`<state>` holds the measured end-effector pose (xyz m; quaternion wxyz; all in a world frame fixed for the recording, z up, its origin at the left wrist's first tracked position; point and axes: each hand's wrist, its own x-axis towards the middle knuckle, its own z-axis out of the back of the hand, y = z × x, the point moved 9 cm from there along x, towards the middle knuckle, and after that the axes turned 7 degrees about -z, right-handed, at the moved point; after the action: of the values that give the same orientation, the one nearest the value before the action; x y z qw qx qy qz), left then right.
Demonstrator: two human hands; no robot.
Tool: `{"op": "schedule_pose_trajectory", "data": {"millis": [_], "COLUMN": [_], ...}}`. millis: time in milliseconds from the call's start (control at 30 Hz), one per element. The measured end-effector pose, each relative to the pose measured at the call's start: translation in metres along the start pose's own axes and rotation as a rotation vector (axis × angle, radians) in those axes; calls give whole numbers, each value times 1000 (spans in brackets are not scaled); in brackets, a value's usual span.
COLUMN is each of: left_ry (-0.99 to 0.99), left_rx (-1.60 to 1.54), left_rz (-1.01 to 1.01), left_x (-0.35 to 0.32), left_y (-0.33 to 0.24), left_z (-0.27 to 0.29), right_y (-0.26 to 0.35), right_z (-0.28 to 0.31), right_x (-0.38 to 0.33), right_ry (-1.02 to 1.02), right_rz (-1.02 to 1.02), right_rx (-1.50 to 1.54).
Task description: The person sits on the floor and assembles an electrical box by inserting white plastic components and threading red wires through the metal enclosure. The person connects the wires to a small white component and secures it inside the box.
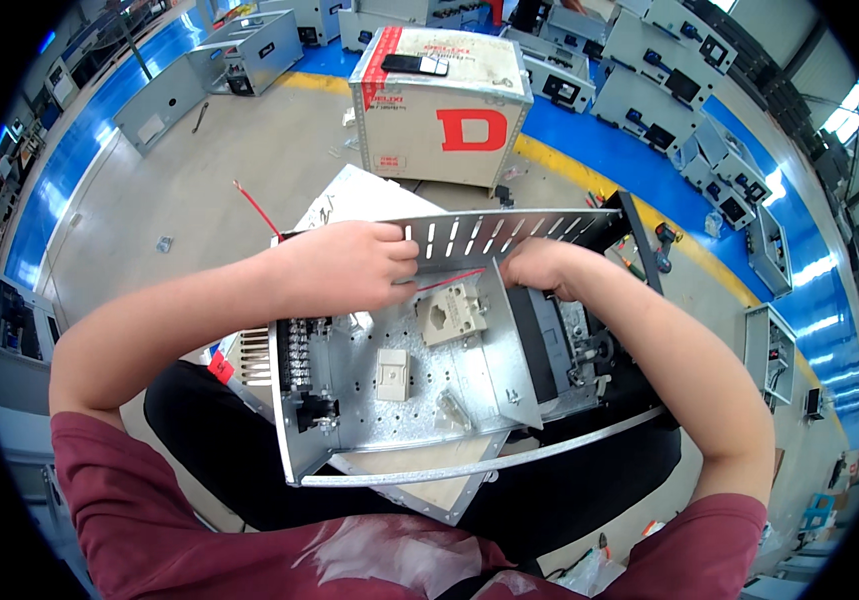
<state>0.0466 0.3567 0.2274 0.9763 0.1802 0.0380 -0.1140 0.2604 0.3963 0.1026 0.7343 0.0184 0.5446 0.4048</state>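
A grey metal electrical enclosure (349, 465) lies open across my lap. My left hand (359, 265) is closed over its far left part, on a thin red wire (451, 281). One end of the wire sticks up beyond my wrist; the other runs right towards the metal partition (511, 350). My right hand (541, 266) is at the partition's far end, fingers curled down and partly hidden. On the enclosure floor lie a cream current transformer (451, 315), a small cream block (392, 375) and a clear plastic bag (454, 410). A terminal strip (296, 355) lines the left wall.
Ahead stands a large box (439, 110) with a phone (415, 65) on top. A power drill (665, 245) rests on the floor at right. More grey cabinets (654, 80) stand on the blue floor strip beyond. A wrench (200, 117) lies at far left.
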Motion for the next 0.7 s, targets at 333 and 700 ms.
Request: {"op": "schedule_pose_trajectory", "data": {"millis": [333, 700], "left_ry": [-313, -729], "left_rx": [-63, -882], "left_rz": [686, 1365], "left_x": [-86, -192], "left_y": [33, 48], "left_z": [81, -3], "right_y": [7, 13], "right_z": [-4, -7], "right_x": [-11, -15], "right_ry": [8, 24], "right_rz": [-20, 3], "right_rx": [16, -69]}}
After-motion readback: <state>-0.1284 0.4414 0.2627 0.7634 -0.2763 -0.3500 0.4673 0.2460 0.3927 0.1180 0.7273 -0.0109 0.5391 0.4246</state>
